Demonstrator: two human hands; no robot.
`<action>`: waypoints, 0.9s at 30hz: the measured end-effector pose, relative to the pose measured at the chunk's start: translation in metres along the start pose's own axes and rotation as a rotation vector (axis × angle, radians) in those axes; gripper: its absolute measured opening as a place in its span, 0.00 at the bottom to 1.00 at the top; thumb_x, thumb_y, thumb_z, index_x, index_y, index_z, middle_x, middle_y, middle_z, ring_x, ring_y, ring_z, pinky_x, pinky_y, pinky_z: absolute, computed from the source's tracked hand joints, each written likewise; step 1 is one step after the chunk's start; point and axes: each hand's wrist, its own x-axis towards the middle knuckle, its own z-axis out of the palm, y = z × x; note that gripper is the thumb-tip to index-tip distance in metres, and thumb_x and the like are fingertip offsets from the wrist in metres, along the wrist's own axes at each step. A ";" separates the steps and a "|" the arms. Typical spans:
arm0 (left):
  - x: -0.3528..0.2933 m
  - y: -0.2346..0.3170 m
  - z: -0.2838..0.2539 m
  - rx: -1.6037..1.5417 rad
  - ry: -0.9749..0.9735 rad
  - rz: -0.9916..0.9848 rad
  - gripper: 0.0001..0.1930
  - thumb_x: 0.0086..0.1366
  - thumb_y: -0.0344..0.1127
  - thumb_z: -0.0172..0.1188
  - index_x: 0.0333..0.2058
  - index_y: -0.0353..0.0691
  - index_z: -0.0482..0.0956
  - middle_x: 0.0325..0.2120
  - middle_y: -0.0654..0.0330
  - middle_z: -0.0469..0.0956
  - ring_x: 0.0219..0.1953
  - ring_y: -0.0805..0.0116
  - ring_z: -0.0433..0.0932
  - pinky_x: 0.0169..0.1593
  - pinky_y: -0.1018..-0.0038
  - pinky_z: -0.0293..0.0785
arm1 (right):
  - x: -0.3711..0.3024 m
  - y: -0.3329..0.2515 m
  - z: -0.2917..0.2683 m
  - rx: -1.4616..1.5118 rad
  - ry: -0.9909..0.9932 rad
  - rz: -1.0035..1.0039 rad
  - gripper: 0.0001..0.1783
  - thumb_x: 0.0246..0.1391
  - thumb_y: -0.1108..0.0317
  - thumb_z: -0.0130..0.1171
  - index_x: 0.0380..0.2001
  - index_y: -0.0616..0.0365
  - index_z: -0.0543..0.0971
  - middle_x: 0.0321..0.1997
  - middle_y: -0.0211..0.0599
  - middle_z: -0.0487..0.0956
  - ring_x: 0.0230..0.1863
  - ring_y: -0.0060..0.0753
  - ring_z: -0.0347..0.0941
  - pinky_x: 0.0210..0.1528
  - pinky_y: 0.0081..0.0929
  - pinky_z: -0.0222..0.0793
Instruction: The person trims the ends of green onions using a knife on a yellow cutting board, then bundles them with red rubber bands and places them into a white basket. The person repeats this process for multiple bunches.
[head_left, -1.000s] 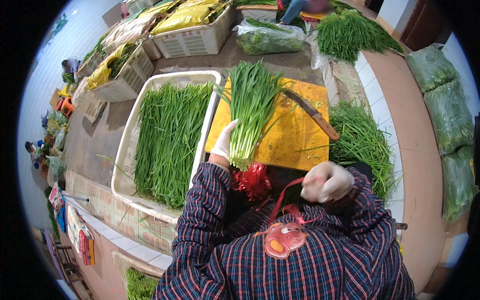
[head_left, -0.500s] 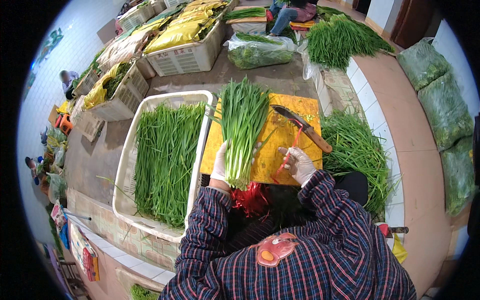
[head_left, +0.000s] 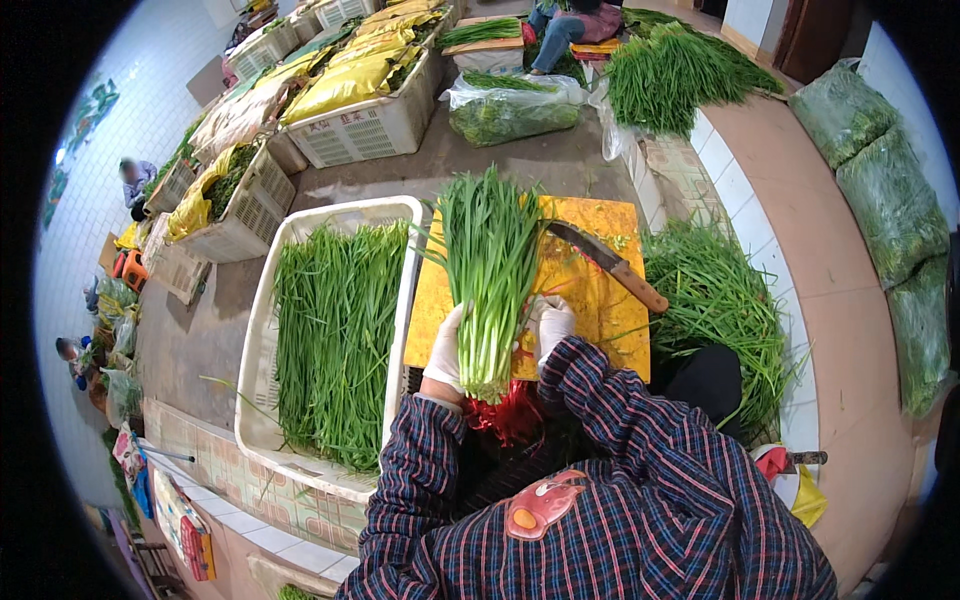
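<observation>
My left hand [head_left: 446, 348], in a white glove, is closed around the lower stems of a bunch of garlic chives [head_left: 488, 240]. The bunch points leaf tips away from me, its pale cut ends toward me, over a yellow cutting board [head_left: 622, 335]. Against the bunch's right side, my gloved right hand [head_left: 553, 322] is closed on a thin red tie, mostly hidden by the fingers. A knife [head_left: 607, 262] with a wooden handle lies across the board's right part. Below the board's near edge hangs a cluster of red ties [head_left: 508, 412].
Left of the board stands a white crate [head_left: 250, 380] with garlic chives [head_left: 335, 340] inside. A loose heap of chives [head_left: 715, 310] lies to the right. Farther off are a bagged bundle [head_left: 515, 110], stacked crates [head_left: 360, 135] and a seated person [head_left: 560, 35]. Filled bags [head_left: 885, 200] line the right wall.
My right hand has moved left with the red tie, from over the board to the side of the bunch. My left hand keeps its hold on the chives.
</observation>
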 end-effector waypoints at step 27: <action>0.018 -0.004 0.016 2.037 0.468 0.377 0.50 0.48 0.65 0.59 0.56 0.25 0.58 0.36 0.39 0.76 0.40 0.49 0.76 0.43 0.64 0.72 | -0.006 -0.022 -0.051 -0.857 0.010 -0.586 0.06 0.46 0.72 0.58 0.27 0.58 0.72 0.23 0.33 0.72 0.26 0.28 0.68 0.32 0.27 0.66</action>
